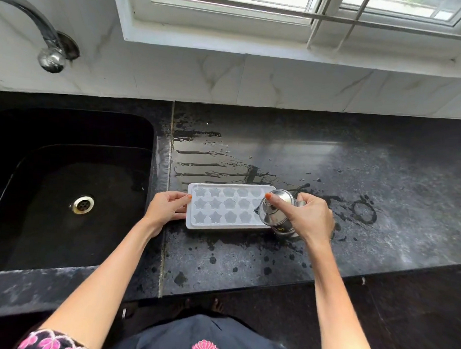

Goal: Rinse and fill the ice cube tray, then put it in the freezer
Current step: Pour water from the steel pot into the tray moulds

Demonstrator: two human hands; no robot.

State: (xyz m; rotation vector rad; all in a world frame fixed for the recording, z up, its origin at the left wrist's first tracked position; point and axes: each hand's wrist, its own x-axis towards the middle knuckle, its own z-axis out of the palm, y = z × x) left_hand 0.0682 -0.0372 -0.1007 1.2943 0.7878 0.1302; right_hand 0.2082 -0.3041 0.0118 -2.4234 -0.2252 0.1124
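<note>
Ice cube tray (pixel 222 207) lies lengthwise between the hands; left hand (pixel 166 208) pinches one end, right hand (pixel 312 218) grips steel jug (pixel 274 211) over the other.

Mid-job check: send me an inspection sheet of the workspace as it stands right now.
Surface: black stone countertop, wet, with streaks and drips around the tray.
Job's things: white ice cube tray lies flat on the countertop beside the sink; steel jug is tilted over its right end. Fill level cannot be told.
Clutter: nothing seen.
Grippers: left hand holds the tray's left edge; right hand grips the jug, thumb on its lid.
Cables: nothing seen.
Surroundings: tap on the wall above the sink; window above the tiled wall.
</note>
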